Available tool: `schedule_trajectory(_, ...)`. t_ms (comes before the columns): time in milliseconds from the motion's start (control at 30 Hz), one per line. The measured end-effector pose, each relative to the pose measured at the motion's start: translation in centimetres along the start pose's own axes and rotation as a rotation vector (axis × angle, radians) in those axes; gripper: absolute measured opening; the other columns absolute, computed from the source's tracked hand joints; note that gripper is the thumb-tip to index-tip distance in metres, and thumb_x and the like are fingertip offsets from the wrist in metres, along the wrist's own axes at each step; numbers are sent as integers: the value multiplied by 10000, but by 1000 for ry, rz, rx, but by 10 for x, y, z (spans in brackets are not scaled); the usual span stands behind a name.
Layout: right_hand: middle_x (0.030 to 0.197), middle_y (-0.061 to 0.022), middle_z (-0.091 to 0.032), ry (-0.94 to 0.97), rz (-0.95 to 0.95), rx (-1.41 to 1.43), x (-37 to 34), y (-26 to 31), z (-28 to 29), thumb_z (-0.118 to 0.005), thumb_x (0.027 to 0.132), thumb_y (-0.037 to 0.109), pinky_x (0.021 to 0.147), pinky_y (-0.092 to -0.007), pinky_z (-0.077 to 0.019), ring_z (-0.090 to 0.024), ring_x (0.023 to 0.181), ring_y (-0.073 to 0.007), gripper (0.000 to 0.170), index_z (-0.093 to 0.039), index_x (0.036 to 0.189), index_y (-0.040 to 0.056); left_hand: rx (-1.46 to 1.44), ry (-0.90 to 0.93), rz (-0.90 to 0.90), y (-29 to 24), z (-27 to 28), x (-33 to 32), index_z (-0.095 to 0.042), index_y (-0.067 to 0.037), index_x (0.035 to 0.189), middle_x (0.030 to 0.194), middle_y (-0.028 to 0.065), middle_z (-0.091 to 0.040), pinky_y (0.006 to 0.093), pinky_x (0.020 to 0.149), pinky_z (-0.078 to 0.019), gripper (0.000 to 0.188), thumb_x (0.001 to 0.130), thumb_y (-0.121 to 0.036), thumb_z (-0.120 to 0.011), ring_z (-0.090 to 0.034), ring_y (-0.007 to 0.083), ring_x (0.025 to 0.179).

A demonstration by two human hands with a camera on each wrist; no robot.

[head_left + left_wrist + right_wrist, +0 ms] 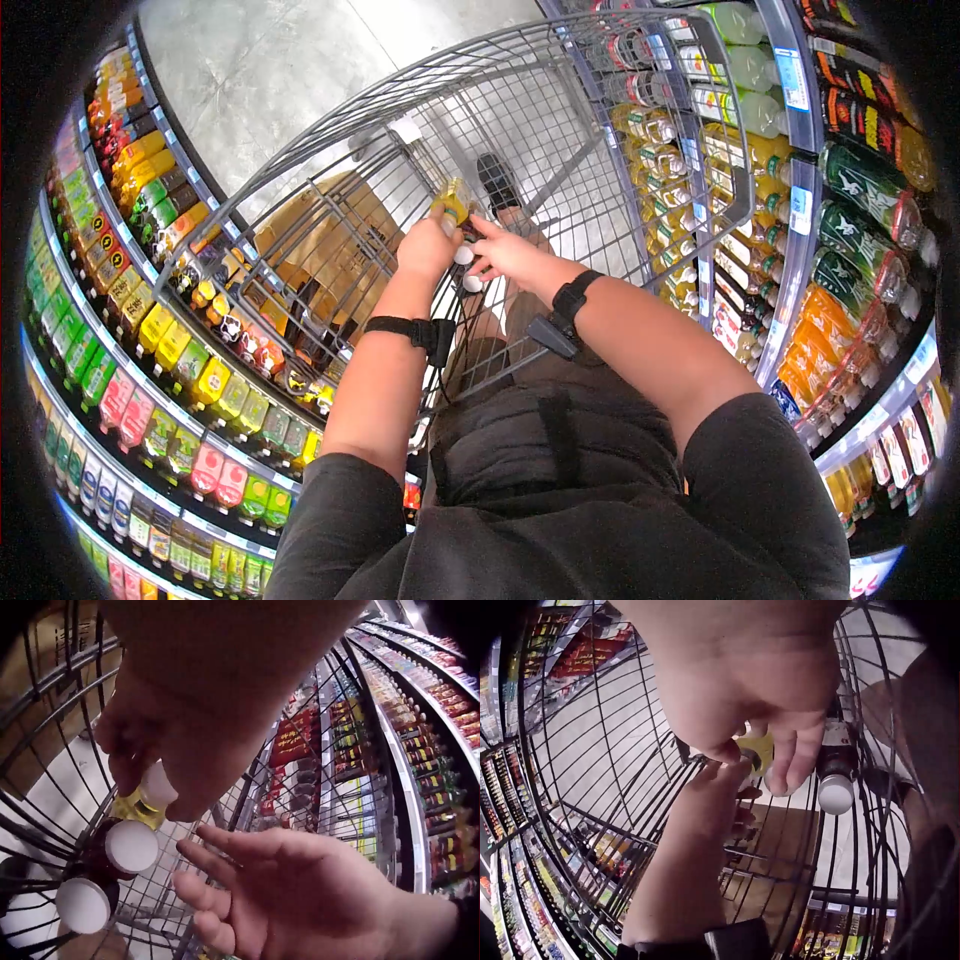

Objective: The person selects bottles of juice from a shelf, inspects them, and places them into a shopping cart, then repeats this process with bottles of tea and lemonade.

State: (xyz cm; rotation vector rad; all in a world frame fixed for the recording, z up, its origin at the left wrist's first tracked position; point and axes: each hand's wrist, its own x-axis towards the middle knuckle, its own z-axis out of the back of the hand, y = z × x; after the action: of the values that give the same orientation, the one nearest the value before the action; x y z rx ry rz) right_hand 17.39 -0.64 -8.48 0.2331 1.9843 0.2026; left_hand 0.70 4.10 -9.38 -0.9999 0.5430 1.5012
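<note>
Inside a wire shopping cart, my left hand [428,246] grips a bottle of yellow liquid [456,198] near its white cap [159,784]. My right hand [510,258] is just to the right of it, fingers extended and spread, palm facing the bottles in the left wrist view [300,892]. Two dark bottles with white caps [132,846] [83,905] stand beside the yellow one, against the cart's wires. One dark bottle [837,761] shows right of my right hand in the right wrist view. Where the right fingertips meet the yellow bottle is partly hidden.
The grey wire cart [590,150] surrounds both hands. A brown cardboard box [335,235] lies under the wires at the left. Shelves of drinks [215,380] curve along the left, and shelves of large bottles [850,250] line the right. A dark shoe [495,178] shows through the wires.
</note>
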Motion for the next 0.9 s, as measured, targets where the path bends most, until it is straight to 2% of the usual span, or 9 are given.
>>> schedule_trajectory(133,1684,-152,-283,-54,21,6,-26,0,14,-525,1005,145,727,-337,-585,-710,941,-221,765,-148,1668,82,-74,-13,-42,0,16,-25,-485,-120,1519,1169,251,-723,485,941,-570,714,880,-340,-713,-707,388,1097)
schedule_trajectory(200,1731,-110,-183,-126,-7,-31,-45,8,11,-506,1019,128,729,-345,-588,-708,929,-207,741,-151,1668,91,-186,-47,-30,7,21,-40,-497,-110,1508,1176,254,-721,487,960,-558,692,883,-321,-707,-699,398,1110)
schedule_trajectory(300,1727,-110,-191,-125,79,-9,-66,1,11,-516,1037,148,739,-339,-597,-709,913,-208,728,-154,1667,95,-321,-125,-94,9,50,-88,-534,-69,1464,1125,260,-726,482,944,-555,634,892,-293,-693,-701,405,1084)
schedule_trajectory(467,1545,-140,-500,-83,138,74,-129,6,-18,-543,1055,185,746,-306,-612,-710,889,-206,635,-272,1613,50,-478,-298,-356,39,90,-197,-613,-17,1348,1044,205,-733,441,910,-543,465,929,-211,-664,-708,373,1013)
schedule_trajectory(567,1408,-127,-622,-28,179,57,-153,-9,-23,-527,1057,209,756,-334,-609,-708,915,-223,514,-400,1529,50,-405,-435,-490,77,103,-260,-624,-54,1337,938,131,-709,371,764,-544,394,969,-187,-664,-681,257,805)
schedule_trajectory(600,1392,-143,-629,-30,209,52,-161,-14,-26,-526,1056,200,753,-328,-605,-707,922,-220,488,-423,1507,46,-388,-507,-558,90,107,-283,-627,-58,1334,911,118,-692,365,719,-538,384,969,-172,-666,-657,238,745)
schedule_trajectory(700,1349,-140,-656,-39,286,57,-193,-25,-35,-522,1049,178,739,-324,-583,-686,880,-185,430,-484,1459,54,-486,-517,-456,120,119,-352,-634,-65,1327,893,66,-672,325,642,-505,373,969,-153,-685,-591,151,656)
schedule_trajectory(767,1292,-102,-695,-83,336,95,-220,-33,-47,-531,1045,187,731,-319,-567,-690,882,-174,391,-535,1421,80,-538,-576,-450,142,117,-384,-642,-65,1315,891,61,-675,318,631,-500,355,972,-148,-679,-573,139,634)
schedule_trajectory(900,1225,-117,-711,-131,438,208,-248,-77,-43,-551,1043,203,720,-316,-580,-710,859,-196,296,-596,1314,92,-515,-679,-509,179,101,-406,-650,-68,1307,869,57,-669,314,627,-495,344,973,-145,-669,-565,130,632)
